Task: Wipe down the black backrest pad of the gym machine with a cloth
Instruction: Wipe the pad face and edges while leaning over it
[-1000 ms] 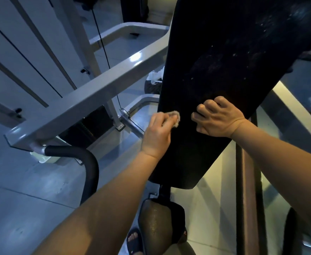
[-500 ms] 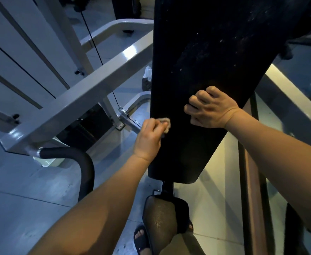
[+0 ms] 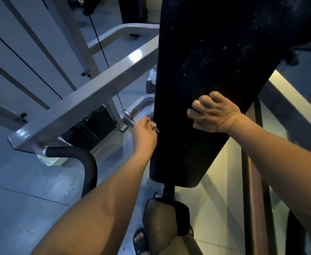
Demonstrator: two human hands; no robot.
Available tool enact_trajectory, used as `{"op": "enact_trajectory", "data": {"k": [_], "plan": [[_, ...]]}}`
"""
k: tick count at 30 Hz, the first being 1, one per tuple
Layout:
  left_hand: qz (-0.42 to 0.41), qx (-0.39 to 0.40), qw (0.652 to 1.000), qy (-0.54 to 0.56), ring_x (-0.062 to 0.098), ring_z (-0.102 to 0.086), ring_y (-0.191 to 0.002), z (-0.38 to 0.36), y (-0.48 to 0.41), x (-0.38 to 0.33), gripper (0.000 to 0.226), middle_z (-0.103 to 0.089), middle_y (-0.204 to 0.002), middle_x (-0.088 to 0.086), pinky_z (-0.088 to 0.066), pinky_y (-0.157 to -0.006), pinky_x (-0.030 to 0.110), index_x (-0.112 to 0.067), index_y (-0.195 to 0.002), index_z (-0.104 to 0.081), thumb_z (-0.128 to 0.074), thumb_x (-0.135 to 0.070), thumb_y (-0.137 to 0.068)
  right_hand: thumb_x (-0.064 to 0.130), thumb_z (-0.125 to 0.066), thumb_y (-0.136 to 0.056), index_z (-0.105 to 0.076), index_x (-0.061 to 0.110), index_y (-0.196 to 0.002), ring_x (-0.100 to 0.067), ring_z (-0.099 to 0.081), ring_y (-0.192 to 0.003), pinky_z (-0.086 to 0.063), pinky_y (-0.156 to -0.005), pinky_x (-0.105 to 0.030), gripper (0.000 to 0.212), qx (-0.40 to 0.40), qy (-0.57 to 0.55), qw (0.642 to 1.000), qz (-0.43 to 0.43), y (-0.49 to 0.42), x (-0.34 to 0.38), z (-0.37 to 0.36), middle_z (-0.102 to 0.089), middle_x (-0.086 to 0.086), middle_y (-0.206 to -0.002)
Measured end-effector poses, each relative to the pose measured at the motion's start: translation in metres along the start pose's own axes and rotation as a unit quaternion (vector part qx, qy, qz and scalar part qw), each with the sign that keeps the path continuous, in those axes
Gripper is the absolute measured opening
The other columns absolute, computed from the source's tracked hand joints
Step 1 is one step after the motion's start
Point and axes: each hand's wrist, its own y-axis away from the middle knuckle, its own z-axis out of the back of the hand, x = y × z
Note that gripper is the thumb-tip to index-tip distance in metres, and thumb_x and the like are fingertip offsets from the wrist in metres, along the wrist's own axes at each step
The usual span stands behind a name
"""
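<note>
The long black backrest pad (image 3: pixel 215 61) runs from the top of the view down to the middle, speckled with pale dust higher up. My left hand (image 3: pixel 144 134) grips a small, pale, blurred cloth (image 3: pixel 153 124) against the pad's left edge, about two thirds of the way down. My right hand (image 3: pixel 212 113) rests on the pad's face near its right edge, fingers curled into a loose fist with nothing visible in it.
A grey steel frame beam (image 3: pixel 88 100) slants across the left, ending in a black curved handle (image 3: pixel 88 162). A thin cable (image 3: pixel 105 57) hangs behind it. The black seat pad (image 3: pixel 162 219) lies below the backrest, a sandalled foot (image 3: pixel 140 240) beside it. A brown rail (image 3: pixel 256 181) runs down the right.
My left hand with the cloth has slid down and left, from the pad's face to its left edge. My right hand has stayed at the same place on the pad.
</note>
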Motion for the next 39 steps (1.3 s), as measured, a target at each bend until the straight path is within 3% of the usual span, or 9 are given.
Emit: {"op": "enact_trajectory", "data": {"k": [5,8,12,17,22,25,31,35,39], "plan": [[0.131,0.045,0.988,0.066,0.020,-0.057,-0.067,0.010,-0.001,-0.007,0.019,-0.060,-0.074,0.004,-0.051,-0.060,0.036,-0.010,-0.087,-0.056,-0.045,-0.011,-0.103,0.042,-0.050,-0.094,-0.062,0.017,-0.106,-0.028,-0.045,-0.092,-0.037,-0.079,-0.040,0.031,-0.001,0.000,1.000,0.005,0.000,0.001,0.000,-0.051,-0.007,-0.097],[0.038,0.008,0.992,0.117,0.027,-0.064,-0.069,0.024,-0.028,-0.066,0.015,-0.066,-0.080,0.012,-0.057,-0.068,0.043,-0.012,-0.096,-0.057,-0.044,-0.016,-0.103,0.044,-0.050,-0.095,-0.063,0.017,-0.108,-0.028,-0.045,-0.094,-0.036,-0.079,-0.040,0.032,0.005,-0.008,1.000,0.012,0.000,-0.001,0.001,-0.051,-0.007,-0.099],[-0.039,0.079,0.991,0.099,0.013,-0.061,-0.086,0.043,-0.025,-0.084,0.024,-0.061,-0.111,0.005,-0.049,-0.070,0.026,-0.025,-0.116,-0.059,-0.048,-0.016,-0.097,0.047,-0.050,-0.095,-0.060,0.016,-0.108,-0.028,-0.044,-0.094,-0.035,-0.080,-0.040,0.035,0.015,-0.010,1.000,0.010,0.000,-0.001,0.002,-0.045,-0.008,-0.102],[-0.121,0.097,0.987,-0.032,0.015,-0.054,-0.107,0.046,-0.026,-0.063,0.047,-0.049,-0.120,-0.001,-0.042,-0.087,0.023,-0.022,-0.142,-0.047,-0.057,-0.013,-0.097,0.042,-0.050,-0.093,-0.063,0.017,-0.104,-0.028,-0.044,-0.093,-0.036,-0.078,-0.040,0.030,0.006,-0.007,1.000,0.005,-0.001,0.000,0.000,-0.044,-0.007,-0.100],[-0.101,0.141,0.983,-0.056,0.025,-0.061,-0.097,0.042,-0.036,-0.032,0.023,-0.062,-0.103,0.008,-0.051,-0.085,0.036,-0.008,-0.113,-0.064,-0.047,-0.005,-0.098,0.041,-0.050,-0.091,-0.064,0.016,-0.101,-0.027,-0.045,-0.091,-0.036,-0.078,-0.040,0.030,0.003,-0.005,1.000,0.000,-0.001,0.000,0.001,-0.044,-0.007,-0.100],[0.006,0.180,0.976,-0.122,0.028,-0.059,-0.094,0.031,-0.019,-0.011,0.027,-0.064,-0.104,0.016,-0.047,-0.076,0.034,0.002,-0.121,-0.059,-0.043,-0.002,-0.099,0.042,-0.050,-0.091,-0.064,0.017,-0.099,-0.027,-0.044,-0.091,-0.036,-0.078,-0.040,0.030,0.004,-0.005,1.000,0.003,-0.002,0.001,0.000,-0.043,-0.006,-0.099],[0.040,0.129,0.983,0.120,0.015,-0.058,-0.082,0.043,-0.041,-0.068,0.030,-0.067,-0.103,0.014,-0.048,-0.067,0.025,-0.020,-0.106,-0.062,-0.045,0.004,-0.100,0.042,-0.043,-0.095,-0.061,0.016,-0.103,-0.027,-0.044,-0.091,-0.035,-0.078,-0.040,0.032,0.008,-0.002,1.000,0.005,0.001,0.001,-0.002,-0.043,-0.007,-0.100],[-0.067,0.141,0.976,0.155,0.007,-0.066,-0.094,0.059,-0.055,-0.108,0.038,-0.072,-0.109,0.002,-0.053,-0.074,0.016,-0.021,-0.114,-0.065,-0.046,0.009,-0.100,0.048,-0.047,-0.096,-0.062,0.017,-0.108,-0.028,-0.044,-0.093,-0.036,-0.080,-0.041,0.037,0.022,-0.017,1.000,0.012,0.001,0.000,-0.002,-0.045,-0.007,-0.103],[0.032,0.186,0.981,0.036,0.028,-0.066,-0.104,0.045,-0.049,-0.062,0.052,-0.072,-0.103,0.007,-0.053,-0.097,0.042,-0.028,-0.094,-0.066,-0.044,0.018,-0.088,0.043,-0.050,-0.093,-0.064,0.017,-0.104,-0.027,-0.044,-0.092,-0.036,-0.079,-0.040,0.032,0.010,-0.015,1.000,0.002,0.001,-0.001,-0.003,-0.047,-0.007,-0.099]]}}
